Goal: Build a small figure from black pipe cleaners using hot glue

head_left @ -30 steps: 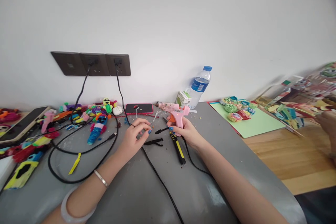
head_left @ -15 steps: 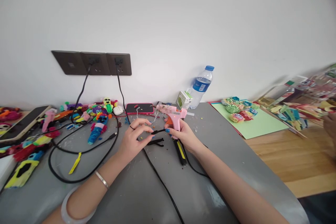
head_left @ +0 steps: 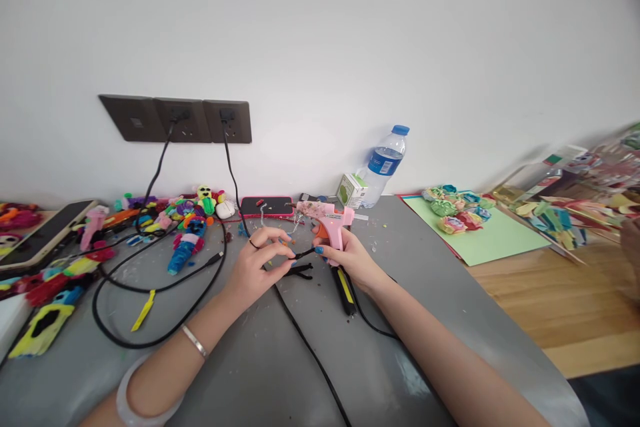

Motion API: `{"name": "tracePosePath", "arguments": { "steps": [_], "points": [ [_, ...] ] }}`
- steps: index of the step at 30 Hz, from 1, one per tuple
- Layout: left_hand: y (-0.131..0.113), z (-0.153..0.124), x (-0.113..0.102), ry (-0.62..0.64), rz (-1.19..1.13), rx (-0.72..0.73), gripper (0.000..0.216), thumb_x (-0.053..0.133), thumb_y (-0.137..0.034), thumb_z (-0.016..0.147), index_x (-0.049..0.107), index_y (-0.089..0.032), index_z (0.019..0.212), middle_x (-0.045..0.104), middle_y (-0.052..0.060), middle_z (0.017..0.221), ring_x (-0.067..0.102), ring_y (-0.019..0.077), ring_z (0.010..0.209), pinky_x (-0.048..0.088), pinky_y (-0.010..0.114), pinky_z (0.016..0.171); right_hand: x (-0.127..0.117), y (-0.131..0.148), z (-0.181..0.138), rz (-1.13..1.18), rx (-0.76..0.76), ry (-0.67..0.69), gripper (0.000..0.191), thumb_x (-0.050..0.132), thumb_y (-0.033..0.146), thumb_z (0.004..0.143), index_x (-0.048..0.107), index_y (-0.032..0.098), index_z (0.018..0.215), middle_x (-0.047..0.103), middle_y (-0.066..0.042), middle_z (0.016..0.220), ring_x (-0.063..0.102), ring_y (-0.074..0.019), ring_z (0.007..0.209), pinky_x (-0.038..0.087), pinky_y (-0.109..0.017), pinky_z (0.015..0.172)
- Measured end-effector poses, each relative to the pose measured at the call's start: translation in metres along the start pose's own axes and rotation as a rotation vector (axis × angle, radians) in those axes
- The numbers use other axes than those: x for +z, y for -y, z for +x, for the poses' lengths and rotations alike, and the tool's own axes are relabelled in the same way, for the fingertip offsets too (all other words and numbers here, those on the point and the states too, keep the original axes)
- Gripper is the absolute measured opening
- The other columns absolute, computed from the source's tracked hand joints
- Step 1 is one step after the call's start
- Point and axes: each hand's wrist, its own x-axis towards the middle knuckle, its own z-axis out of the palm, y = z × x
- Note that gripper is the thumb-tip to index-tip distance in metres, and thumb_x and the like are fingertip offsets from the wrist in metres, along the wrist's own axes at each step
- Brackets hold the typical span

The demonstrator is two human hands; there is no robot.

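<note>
My left hand (head_left: 265,259) is closed in a pinch on one end of a thin black fuzzy strip (head_left: 304,253), which looks like pipe cleaner. The strip's other end meets the thumb of my right hand (head_left: 345,255). That same hand is wrapped round the handle of a pink hot glue gun (head_left: 331,217) with an orange trigger. Its nozzle points left, above the strip. Below my fingers, a forked black piece (head_left: 300,271) lies on the grey table (head_left: 260,360). A black-and-yellow tool (head_left: 346,290), perhaps a cutter, rests under my right hand.
Black cables (head_left: 227,167) run from the wall sockets (head_left: 175,120) across the table. Colourful fuzzy figures (head_left: 187,243) lie left, beside a phone (head_left: 45,233). A pink-edged phone (head_left: 267,205), a small box (head_left: 351,190) and a water bottle (head_left: 385,167) stand behind. Paper flowers (head_left: 457,207) lie on green paper (head_left: 495,240).
The strip and the fingertips of my left hand have shifted very slightly. The glue gun has moved a touch to the left; both hands keep their hold.
</note>
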Motion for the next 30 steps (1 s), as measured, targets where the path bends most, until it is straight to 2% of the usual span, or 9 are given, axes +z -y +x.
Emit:
{"name": "tracePosePath", "arguments": {
  "steps": [13, 22, 30],
  "points": [
    [0.0001, 0.0003, 0.0002, 0.018, 0.007, 0.041, 0.014, 0.066, -0.006, 0.087, 0.065, -0.020, 0.090, 0.062, 0.007, 0.107, 0.066, 0.0163, 0.091, 0.055, 0.027, 0.070, -0.0016, -0.0019, 0.0005, 0.016, -0.010, 0.023, 0.049, 0.085, 0.037, 0.061, 0.064, 0.020, 0.103, 0.067, -0.002, 0.084, 0.050, -0.0116, 0.061, 0.035, -0.025, 0.052],
    [0.0019, -0.0018, 0.0016, 0.049, -0.036, 0.036, 0.014, 0.065, -0.007, 0.088, 0.067, -0.021, 0.090, 0.062, 0.007, 0.105, 0.066, 0.0165, 0.092, 0.056, 0.026, 0.071, -0.0029, -0.0032, 0.0008, -0.005, -0.021, 0.026, 0.049, 0.084, 0.039, 0.063, 0.063, 0.019, 0.103, 0.067, -0.002, 0.085, 0.050, -0.0111, 0.061, 0.035, -0.025, 0.052],
    [0.0017, -0.0006, 0.0015, 0.128, -0.072, 0.030, 0.011, 0.065, -0.011, 0.090, 0.069, -0.021, 0.090, 0.062, 0.004, 0.093, 0.066, 0.0159, 0.087, 0.056, 0.027, 0.076, -0.0021, -0.0019, -0.0003, -0.018, -0.019, 0.026, 0.049, 0.085, 0.039, 0.063, 0.064, 0.020, 0.102, 0.067, -0.003, 0.084, 0.051, -0.0118, 0.062, 0.036, -0.024, 0.051]
  ]
}}
